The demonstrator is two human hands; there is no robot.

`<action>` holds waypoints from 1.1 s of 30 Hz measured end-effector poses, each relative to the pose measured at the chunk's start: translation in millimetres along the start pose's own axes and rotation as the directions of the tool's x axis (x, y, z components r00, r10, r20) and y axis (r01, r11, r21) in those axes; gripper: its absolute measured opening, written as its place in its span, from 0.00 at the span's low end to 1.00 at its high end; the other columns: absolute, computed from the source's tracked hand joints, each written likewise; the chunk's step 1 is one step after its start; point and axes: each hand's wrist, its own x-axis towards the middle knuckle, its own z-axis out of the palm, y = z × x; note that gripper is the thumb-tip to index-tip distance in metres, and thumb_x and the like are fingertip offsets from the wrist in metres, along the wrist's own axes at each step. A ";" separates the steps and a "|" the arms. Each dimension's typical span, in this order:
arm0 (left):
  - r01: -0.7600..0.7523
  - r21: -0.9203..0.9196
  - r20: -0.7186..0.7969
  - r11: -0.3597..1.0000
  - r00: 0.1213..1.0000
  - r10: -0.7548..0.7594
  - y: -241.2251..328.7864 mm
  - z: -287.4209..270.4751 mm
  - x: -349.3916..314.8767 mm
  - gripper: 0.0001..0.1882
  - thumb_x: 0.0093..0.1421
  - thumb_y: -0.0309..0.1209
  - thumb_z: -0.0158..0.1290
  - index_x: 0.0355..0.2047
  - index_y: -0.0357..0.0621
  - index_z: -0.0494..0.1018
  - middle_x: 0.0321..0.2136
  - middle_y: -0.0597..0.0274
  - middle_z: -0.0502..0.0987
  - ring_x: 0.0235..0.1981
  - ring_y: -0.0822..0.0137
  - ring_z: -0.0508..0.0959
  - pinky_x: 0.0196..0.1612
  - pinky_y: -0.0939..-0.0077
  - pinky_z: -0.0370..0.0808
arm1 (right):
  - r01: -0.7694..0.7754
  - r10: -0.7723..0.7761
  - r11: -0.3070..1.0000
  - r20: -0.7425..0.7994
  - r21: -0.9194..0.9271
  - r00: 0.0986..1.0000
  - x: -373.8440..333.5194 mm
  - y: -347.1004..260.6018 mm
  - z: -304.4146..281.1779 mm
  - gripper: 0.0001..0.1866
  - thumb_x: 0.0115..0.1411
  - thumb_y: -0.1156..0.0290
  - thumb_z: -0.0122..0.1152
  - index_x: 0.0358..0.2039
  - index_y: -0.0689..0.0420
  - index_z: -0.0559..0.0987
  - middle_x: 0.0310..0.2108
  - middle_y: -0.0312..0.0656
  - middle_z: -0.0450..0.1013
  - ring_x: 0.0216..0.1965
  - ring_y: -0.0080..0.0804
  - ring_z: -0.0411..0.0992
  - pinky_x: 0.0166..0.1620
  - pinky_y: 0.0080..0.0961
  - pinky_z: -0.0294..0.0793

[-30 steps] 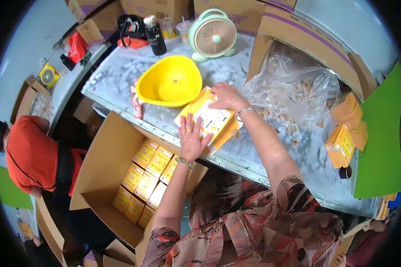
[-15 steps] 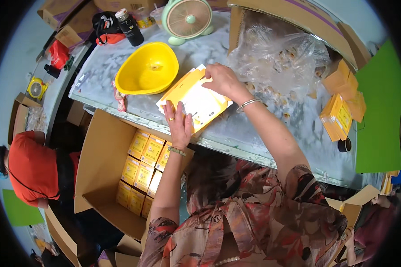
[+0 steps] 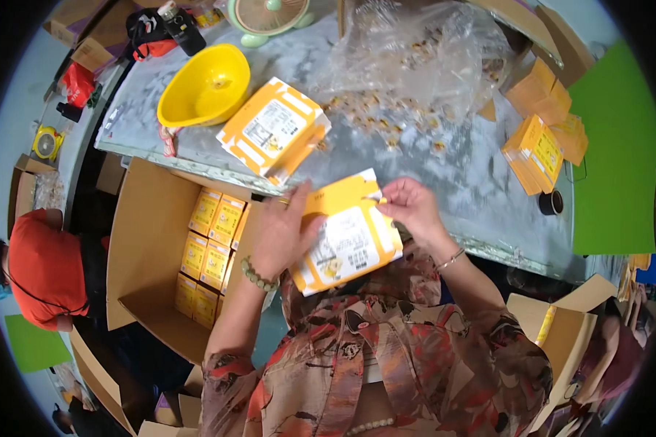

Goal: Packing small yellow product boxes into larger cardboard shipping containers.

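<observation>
A flat yellow-and-white carton blank [image 3: 357, 244] is now off the stack [image 3: 273, 127] and in front of the torso.
Lifted clear of the table [image 3: 444, 186], it is free for handling: the right hand [image 3: 413, 210] pinches its upper right edge, fingertips closed; the left hand [image 3: 283, 231] lies along its left edge, grip tightness unclear.

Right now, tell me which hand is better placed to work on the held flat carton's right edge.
Probably the right hand: it is already at that edge of the flat carton, while the left hand is across at the opposite side, its thumb over the printed face.
</observation>
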 end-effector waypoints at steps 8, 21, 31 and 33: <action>-0.201 -0.191 0.057 0.961 0.975 0.216 42.8 20.4 -19.1 0.33 0.41 0.45 0.54 0.41 0.33 0.61 0.25 0.45 0.69 0.24 0.53 0.71 0.27 0.69 0.69 | -0.336 0.294 0.924 0.224 0.183 0.929 -79.2 7.9 -25.6 0.10 0.54 0.72 0.46 0.36 0.64 0.66 0.30 0.36 0.68 0.34 0.19 0.64 0.38 0.16 0.64; 0.120 -0.851 0.004 0.512 0.975 -0.222 47.2 39.2 -26.4 0.24 0.52 0.31 0.47 0.46 0.32 0.55 0.39 0.52 0.67 0.38 0.71 0.68 0.40 0.77 0.66 | 0.375 -0.422 0.891 -0.160 -0.255 0.893 -35.8 0.1 1.9 0.21 0.54 0.72 0.43 0.48 0.64 0.58 0.51 0.47 0.52 0.54 0.34 0.49 0.53 0.27 0.48; 0.314 -0.929 0.280 0.195 0.943 -0.182 14.8 61.0 -47.9 0.14 0.58 0.31 0.38 0.42 0.37 0.58 0.35 0.63 0.64 0.34 0.77 0.63 0.37 0.85 0.62 | 0.405 -0.377 0.898 0.171 -0.173 0.910 -43.8 36.7 10.1 0.19 0.55 0.70 0.44 0.47 0.62 0.62 0.53 0.52 0.49 0.56 0.38 0.45 0.52 0.27 0.49; 0.365 -0.922 0.314 0.129 0.899 -0.305 14.8 60.5 -45.9 0.11 0.58 0.31 0.37 0.37 0.36 0.61 0.32 0.63 0.64 0.30 0.78 0.63 0.32 0.85 0.62 | 0.456 -0.412 0.874 0.242 -0.169 0.879 -41.3 34.4 9.7 0.16 0.55 0.70 0.44 0.44 0.62 0.66 0.51 0.53 0.52 0.54 0.37 0.50 0.49 0.26 0.54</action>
